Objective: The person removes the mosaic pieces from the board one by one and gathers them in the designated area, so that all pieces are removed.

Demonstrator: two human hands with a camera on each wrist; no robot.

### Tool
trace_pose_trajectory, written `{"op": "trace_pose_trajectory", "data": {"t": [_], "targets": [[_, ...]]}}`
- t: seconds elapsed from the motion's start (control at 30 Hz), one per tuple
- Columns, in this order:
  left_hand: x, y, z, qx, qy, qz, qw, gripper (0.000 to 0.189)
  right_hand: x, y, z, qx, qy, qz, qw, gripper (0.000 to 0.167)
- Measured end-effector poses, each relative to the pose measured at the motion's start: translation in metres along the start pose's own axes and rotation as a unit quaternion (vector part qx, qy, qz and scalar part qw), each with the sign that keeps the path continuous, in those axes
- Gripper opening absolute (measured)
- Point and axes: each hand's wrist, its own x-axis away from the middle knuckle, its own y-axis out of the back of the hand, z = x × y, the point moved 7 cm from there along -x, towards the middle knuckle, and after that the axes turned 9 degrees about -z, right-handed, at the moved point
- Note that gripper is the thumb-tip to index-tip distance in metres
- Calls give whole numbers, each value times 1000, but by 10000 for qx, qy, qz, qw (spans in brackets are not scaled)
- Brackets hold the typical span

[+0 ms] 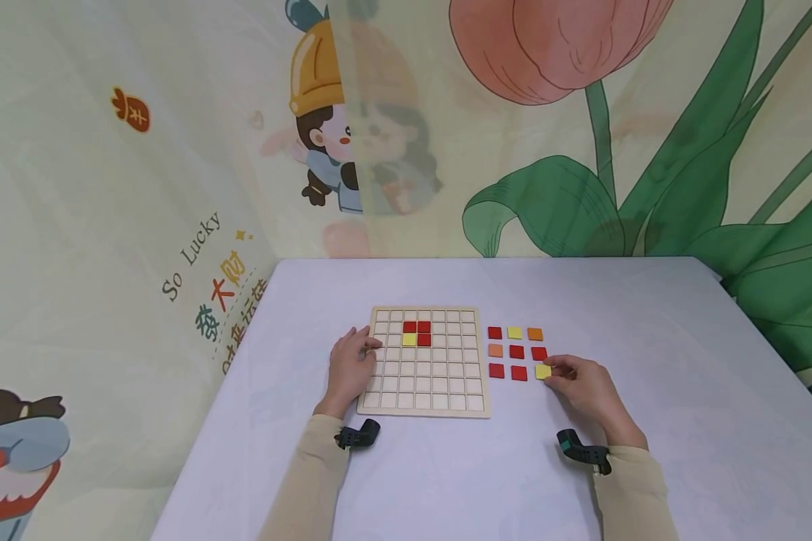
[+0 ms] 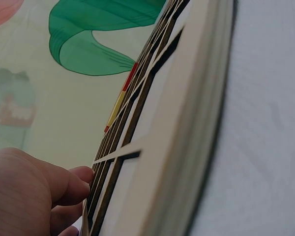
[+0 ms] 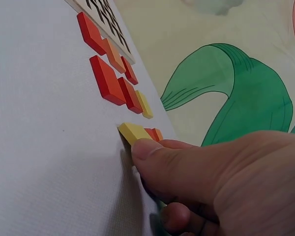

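Observation:
A pale wooden grid board (image 1: 422,413) lies flat on the table. Three red tiles and one yellow tile (image 1: 409,340) form a square block in its upper left part. At the board's left side, my left hand (image 1: 353,364) holds the edge, thumb over the frame and fingers beside it. My right hand (image 1: 585,387) pinches a yellow tile (image 3: 132,132) between thumb and index finger, at the near right corner of the loose tiles. That tile tilts slightly in the right wrist view, close over the cloth.
Right of the board, loose tiles lie in three rows: red tiles (image 1: 516,351), a yellow tile (image 1: 514,332) and orange tiles (image 1: 535,333). A white cloth (image 1: 446,481) covers the table. Behind it hangs a printed curtain (image 1: 406,233).

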Motion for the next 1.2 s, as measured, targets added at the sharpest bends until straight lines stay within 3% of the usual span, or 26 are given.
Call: {"op": "trace_pose_trajectory", "data": {"t": [1.2], "targets": [[-1,-3,3,-12,-4,44,10000,17,3,-2,2,73,68,82,9999,39]]}}
